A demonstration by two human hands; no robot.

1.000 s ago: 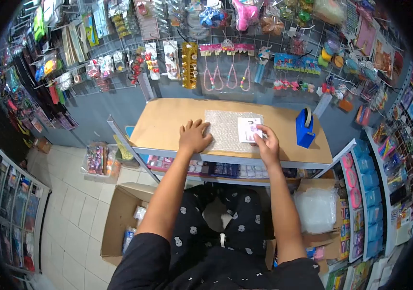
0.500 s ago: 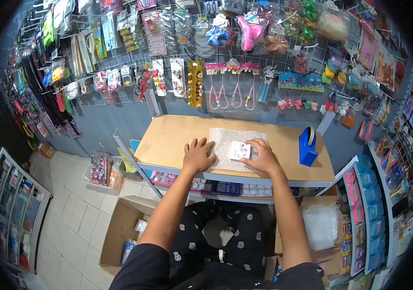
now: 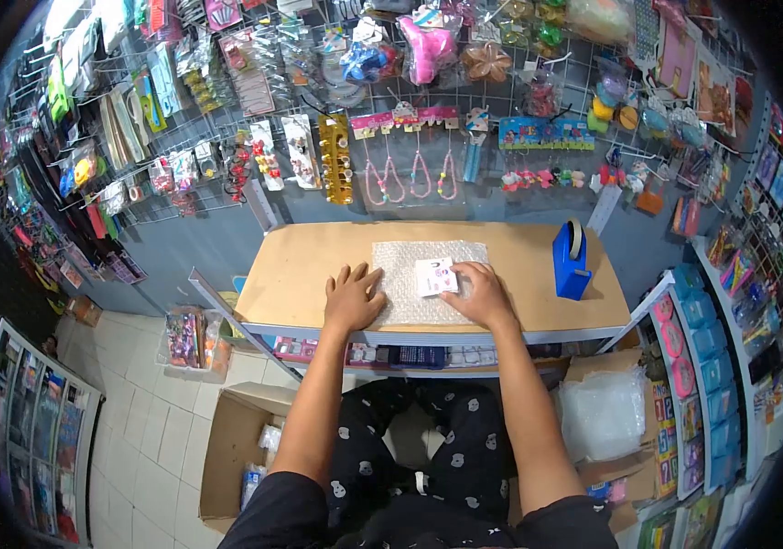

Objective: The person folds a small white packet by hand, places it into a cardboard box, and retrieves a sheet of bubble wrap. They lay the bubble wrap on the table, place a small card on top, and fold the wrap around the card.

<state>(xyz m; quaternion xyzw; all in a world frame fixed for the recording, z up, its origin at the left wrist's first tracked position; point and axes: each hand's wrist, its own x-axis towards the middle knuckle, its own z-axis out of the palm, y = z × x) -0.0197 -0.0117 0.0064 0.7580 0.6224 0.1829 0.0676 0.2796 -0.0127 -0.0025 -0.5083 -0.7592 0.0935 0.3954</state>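
Note:
A sheet of bubble wrap [image 3: 396,306] lies flat on the wooden tabletop. On it sits a small white box [image 3: 434,277] with pink and dark printed pictures. My right hand [image 3: 481,295] grips this box from its right side, thumb at the near edge and fingers at the far edge. Palm down, my left hand [image 3: 353,300] rests at the left border of the wrap with its fingers spread, holding nothing.
A blue tape dispenser [image 3: 572,263] stands at the table's right end. Cardboard boxes [image 3: 237,439] flank my legs, the right one holding clear plastic bags [image 3: 604,407]. Packaged accessories hang on the wall grid behind, with hair ties [image 3: 419,174] near the middle.
The head view has shifted, so the table appears further left. The white box is turned slightly and sits a little farther up the bubble wrap. My left hand stays put.

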